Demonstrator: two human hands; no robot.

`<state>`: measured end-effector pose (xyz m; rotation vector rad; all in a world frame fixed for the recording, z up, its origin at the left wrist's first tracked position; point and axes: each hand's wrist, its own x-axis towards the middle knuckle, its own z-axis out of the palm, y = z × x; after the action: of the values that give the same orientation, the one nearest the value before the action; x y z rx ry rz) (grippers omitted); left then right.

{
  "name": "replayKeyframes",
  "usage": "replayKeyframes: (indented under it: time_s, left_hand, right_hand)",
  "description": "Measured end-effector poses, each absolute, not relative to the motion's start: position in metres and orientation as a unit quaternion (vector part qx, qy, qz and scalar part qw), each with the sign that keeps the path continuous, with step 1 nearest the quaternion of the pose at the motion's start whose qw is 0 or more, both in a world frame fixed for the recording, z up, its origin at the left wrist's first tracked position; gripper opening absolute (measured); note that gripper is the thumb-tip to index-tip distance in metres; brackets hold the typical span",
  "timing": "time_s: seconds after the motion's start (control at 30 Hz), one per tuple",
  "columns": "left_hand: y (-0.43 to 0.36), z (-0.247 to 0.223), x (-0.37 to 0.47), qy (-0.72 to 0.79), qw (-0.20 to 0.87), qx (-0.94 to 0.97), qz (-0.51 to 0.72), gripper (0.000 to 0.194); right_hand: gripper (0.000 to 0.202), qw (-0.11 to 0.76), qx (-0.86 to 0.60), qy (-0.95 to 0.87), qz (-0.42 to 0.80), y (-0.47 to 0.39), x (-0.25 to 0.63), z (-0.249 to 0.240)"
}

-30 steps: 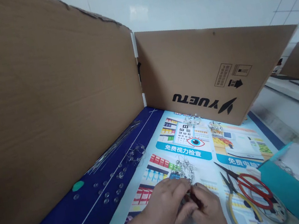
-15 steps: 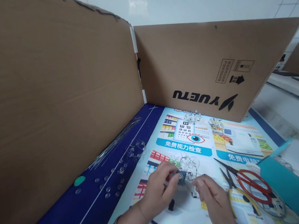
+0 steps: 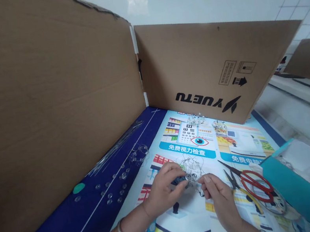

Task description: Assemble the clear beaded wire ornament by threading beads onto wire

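A tangle of thin wire with clear beads (image 3: 191,164) lies on the printed sheet in front of me. My left hand (image 3: 167,184), with a metal bangle on its wrist, pinches the near left side of this beaded wire piece between thumb and fingers. To its right, my right hand (image 3: 215,191) is closed, thumb against forefinger, on what looks like a wire end of the same piece. The wire itself is too fine to follow fully between the fingers.
Red-handled scissors (image 3: 255,184) and yellow-handled pliers (image 3: 245,192) lie right of my hands, beside a teal box (image 3: 293,183). Loose clear beads (image 3: 109,196), a green disc (image 3: 79,188) and straight wires (image 3: 115,149) lie left. Cardboard walls (image 3: 188,66) stand behind and left.
My right hand has shifted slightly and its fingertips sit a little higher by the beaded wire. My left hand keeps its pinch. The whole view has moved a little.
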<state>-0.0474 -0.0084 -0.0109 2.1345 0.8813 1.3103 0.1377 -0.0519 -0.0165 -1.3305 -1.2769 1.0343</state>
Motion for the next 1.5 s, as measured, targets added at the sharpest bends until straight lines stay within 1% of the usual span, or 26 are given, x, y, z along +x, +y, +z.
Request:
replayKeyframes:
  time_s: [0.13, 0.3, 0.4, 0.47, 0.57, 0.63, 0.7, 0.83, 0.93, 1.13, 1.33, 1.5]
  left_hand:
    - [-0.008, -0.013, -0.044, 0.32, 0.223, 0.792, 0.47, 0.014]
    - [-0.009, -0.015, -0.042, 0.328, 0.228, 0.792, 0.461, 0.012]
    - [-0.01, -0.015, -0.041, 0.326, 0.233, 0.794, 0.456, 0.015]
    - [-0.011, -0.014, -0.04, 0.327, 0.235, 0.799, 0.446, 0.021]
    - [-0.012, -0.012, -0.038, 0.332, 0.24, 0.805, 0.429, 0.028]
    - [-0.013, -0.011, -0.038, 0.343, 0.238, 0.803, 0.425, 0.03]
    - [-0.013, -0.01, -0.037, 0.359, 0.225, 0.802, 0.421, 0.028]
    - [-0.014, -0.011, -0.037, 0.373, 0.167, 0.826, 0.389, 0.016]
    - [-0.013, -0.011, -0.038, 0.384, 0.148, 0.831, 0.375, 0.014]
    - [-0.008, -0.012, -0.04, 0.392, 0.19, 0.826, 0.359, 0.014]
    - [0.0, -0.017, -0.048, 0.355, 0.208, 0.837, 0.362, 0.019]
    - [0.006, -0.016, -0.055, 0.328, 0.225, 0.847, 0.351, 0.02]
  right_hand:
    - [0.024, 0.469, -0.546, -0.568, 0.4, -0.052, 0.137, -0.016]
    - [0.013, 0.462, -0.533, -0.604, 0.371, -0.052, 0.134, -0.016]
    - [0.013, 0.458, -0.544, -0.617, 0.338, -0.052, 0.133, -0.016]
    - [0.016, 0.456, -0.555, -0.617, 0.322, -0.051, 0.134, -0.017]
    - [0.019, 0.459, -0.568, -0.605, 0.317, -0.051, 0.136, -0.017]
    - [0.02, 0.46, -0.571, -0.597, 0.325, -0.05, 0.136, -0.017]
    - [0.022, 0.461, -0.569, -0.593, 0.335, -0.05, 0.137, -0.017]
    - [0.023, 0.464, -0.559, -0.593, 0.347, -0.05, 0.137, -0.016]
    - [0.024, 0.468, -0.556, -0.587, 0.357, -0.05, 0.137, -0.015]
    - [0.025, 0.476, -0.554, -0.577, 0.365, -0.051, 0.137, -0.013]
    - [0.023, 0.471, -0.577, -0.568, 0.351, -0.051, 0.137, -0.01]
    - [0.022, 0.463, -0.582, -0.568, 0.354, -0.049, 0.139, -0.013]
